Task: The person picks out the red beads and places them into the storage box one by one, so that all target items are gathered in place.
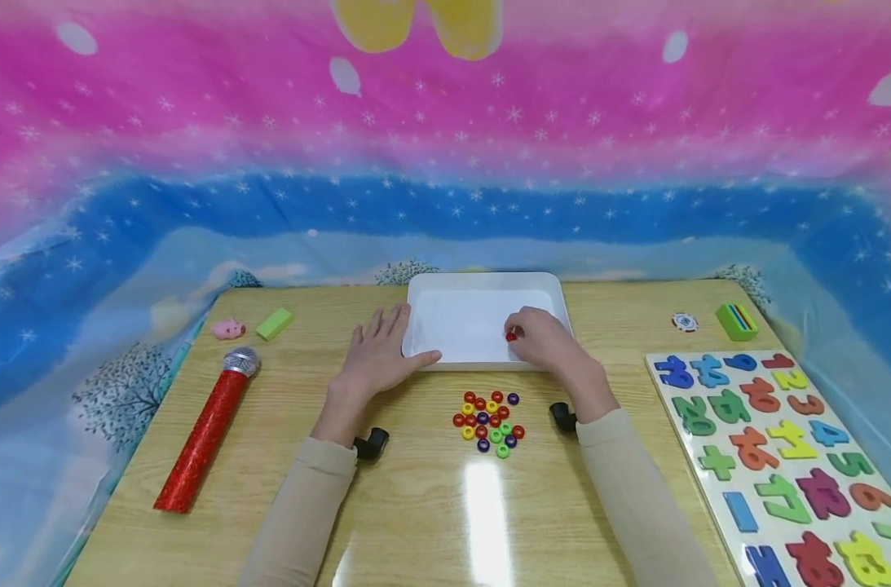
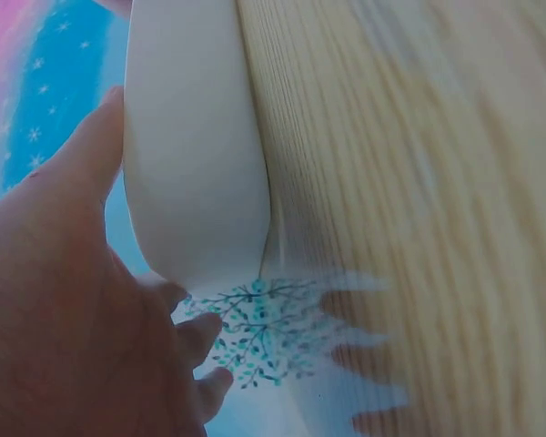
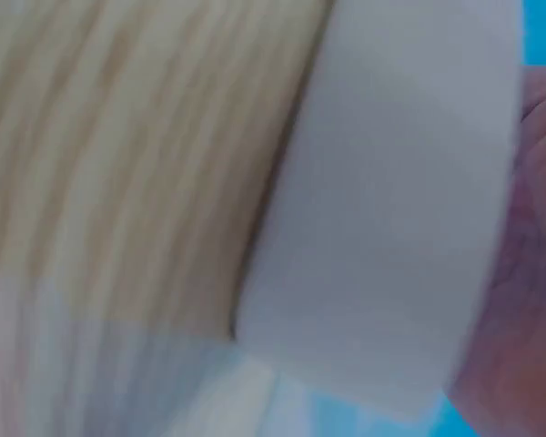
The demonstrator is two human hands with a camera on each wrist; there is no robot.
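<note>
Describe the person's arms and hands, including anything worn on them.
The left sleeve and right sleeve are long, plain and beige, reaching the wrists. A small black device shows by the left wrist, a similar device by the right. The left hand and right hand are ungloved.

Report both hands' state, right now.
Left hand: open, fingers spread, touching the left side of the white tray.
Right hand: closed, holding a small red piece.

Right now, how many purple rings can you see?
4 purple rings on the table: one back right, one middle, two near the front. The right hand might hide more.
</note>
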